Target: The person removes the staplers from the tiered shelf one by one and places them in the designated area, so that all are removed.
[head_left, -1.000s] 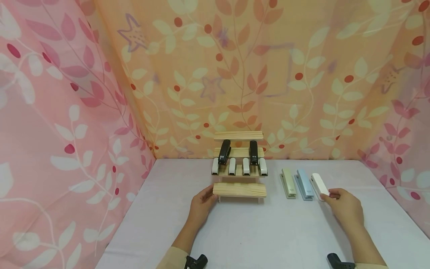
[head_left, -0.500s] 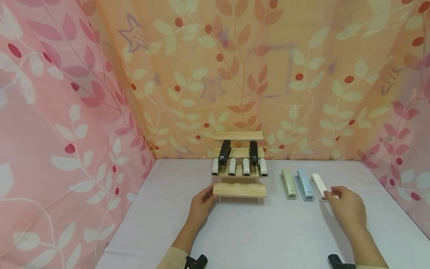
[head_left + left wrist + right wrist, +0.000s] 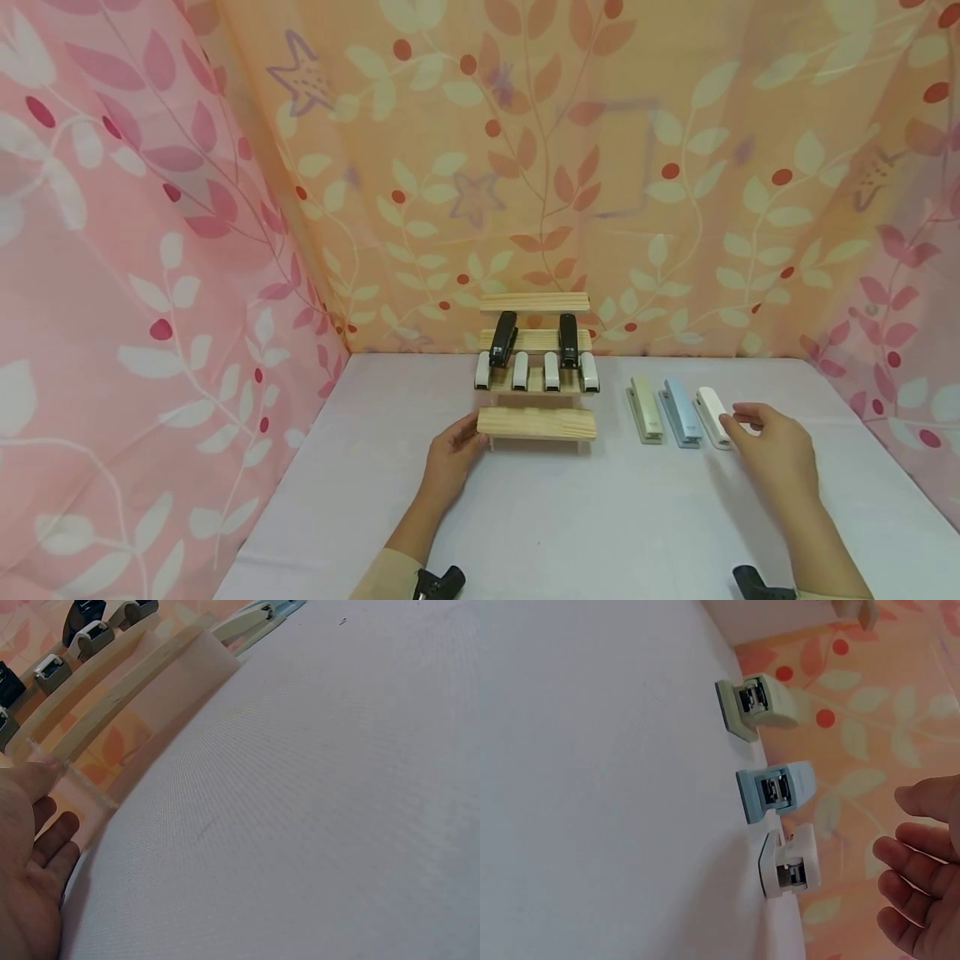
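My left hand (image 3: 452, 454) holds the left end of the lowest plank of a tiered wooden rack (image 3: 536, 423). In the left wrist view the thumb lies at the plank's end and the fingers are beside the clear side panel (image 3: 90, 791). My right hand (image 3: 776, 454) is beside a white stapler (image 3: 712, 417), fingers loosely bent and holding nothing; the right wrist view shows a gap between them. To the left of the white stapler stand a blue stapler (image 3: 681, 414) and a pale green stapler (image 3: 645, 410), in a row.
On the rack's upper tiers stand a black stapler (image 3: 503, 339), another black stapler (image 3: 568, 340) and several small white staplers (image 3: 520, 372). A white cloth covers the table (image 3: 585, 525). A patterned orange curtain (image 3: 420, 250) hangs behind, and a pink one (image 3: 90, 333) at left.
My right hand has let go of the white stapler and drawn back slightly to its right. The left hand stays at the rack, and the staplers remain in their places.
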`<state>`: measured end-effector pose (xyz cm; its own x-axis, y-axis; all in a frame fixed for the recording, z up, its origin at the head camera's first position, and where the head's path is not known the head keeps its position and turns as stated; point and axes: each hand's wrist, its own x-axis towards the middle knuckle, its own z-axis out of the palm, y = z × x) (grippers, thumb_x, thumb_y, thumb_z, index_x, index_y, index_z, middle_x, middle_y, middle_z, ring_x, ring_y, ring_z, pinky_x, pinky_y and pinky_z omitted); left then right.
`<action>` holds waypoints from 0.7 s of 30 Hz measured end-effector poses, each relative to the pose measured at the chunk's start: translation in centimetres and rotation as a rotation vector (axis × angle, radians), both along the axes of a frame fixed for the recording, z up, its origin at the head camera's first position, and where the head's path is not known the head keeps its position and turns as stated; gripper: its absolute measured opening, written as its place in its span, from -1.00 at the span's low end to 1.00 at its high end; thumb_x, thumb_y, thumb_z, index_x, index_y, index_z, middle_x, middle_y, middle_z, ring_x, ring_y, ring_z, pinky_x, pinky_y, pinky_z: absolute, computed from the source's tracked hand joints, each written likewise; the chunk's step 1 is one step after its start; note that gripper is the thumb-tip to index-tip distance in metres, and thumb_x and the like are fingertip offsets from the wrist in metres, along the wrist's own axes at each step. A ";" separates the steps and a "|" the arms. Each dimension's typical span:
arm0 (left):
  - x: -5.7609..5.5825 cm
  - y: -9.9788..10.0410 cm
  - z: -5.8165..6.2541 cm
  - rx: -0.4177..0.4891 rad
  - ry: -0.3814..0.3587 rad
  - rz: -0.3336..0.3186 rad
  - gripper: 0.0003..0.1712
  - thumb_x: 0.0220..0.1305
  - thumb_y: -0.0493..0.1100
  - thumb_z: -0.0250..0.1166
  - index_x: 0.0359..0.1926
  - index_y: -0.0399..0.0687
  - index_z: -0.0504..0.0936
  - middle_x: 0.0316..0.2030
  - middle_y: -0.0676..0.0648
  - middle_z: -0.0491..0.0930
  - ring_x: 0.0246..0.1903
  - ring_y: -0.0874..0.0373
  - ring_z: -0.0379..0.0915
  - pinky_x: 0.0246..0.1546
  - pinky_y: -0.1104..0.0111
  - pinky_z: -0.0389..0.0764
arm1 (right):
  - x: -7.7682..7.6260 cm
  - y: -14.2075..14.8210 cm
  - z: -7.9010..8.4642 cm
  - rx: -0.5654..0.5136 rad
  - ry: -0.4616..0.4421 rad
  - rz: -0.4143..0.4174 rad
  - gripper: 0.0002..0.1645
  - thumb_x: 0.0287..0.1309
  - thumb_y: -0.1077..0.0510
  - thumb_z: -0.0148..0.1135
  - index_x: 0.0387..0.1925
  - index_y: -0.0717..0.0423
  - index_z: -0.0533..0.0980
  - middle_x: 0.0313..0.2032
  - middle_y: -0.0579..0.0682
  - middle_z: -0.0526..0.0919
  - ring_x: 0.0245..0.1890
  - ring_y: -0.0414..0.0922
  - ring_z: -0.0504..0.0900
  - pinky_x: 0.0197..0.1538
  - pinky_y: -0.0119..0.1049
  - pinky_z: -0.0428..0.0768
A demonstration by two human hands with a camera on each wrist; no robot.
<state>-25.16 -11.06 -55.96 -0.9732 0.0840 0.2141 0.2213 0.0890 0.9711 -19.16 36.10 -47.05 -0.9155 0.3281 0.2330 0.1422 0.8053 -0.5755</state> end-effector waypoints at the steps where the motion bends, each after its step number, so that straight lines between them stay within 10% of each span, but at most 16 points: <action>1: 0.0 0.0 0.0 -0.004 0.002 -0.001 -0.39 0.32 -0.09 0.42 0.37 -0.02 0.53 0.27 -0.09 0.59 0.27 0.06 0.52 0.24 0.45 0.55 | 0.0 -0.3 0.3 -0.001 0.000 0.007 -0.33 0.40 -0.19 0.22 0.18 0.32 0.53 0.06 0.42 0.64 0.07 0.42 0.52 0.01 0.36 0.48; 21: -0.1 0.0 0.1 -0.019 -0.011 0.007 -0.40 0.33 -0.08 0.42 0.36 0.02 0.54 0.28 -0.07 0.58 0.27 0.07 0.52 0.23 0.45 0.56 | -1.4 -6.2 4.5 -0.026 0.159 0.141 -0.41 0.38 -0.15 0.28 0.18 0.22 0.58 0.04 0.29 0.71 0.09 0.32 0.56 0.04 0.31 0.52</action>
<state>-25.24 -11.07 -55.87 -0.9762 0.0812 0.2013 0.2095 0.1090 0.9717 -20.57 29.89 -42.50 -0.9049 0.2074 0.3717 -0.0652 0.7954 -0.6025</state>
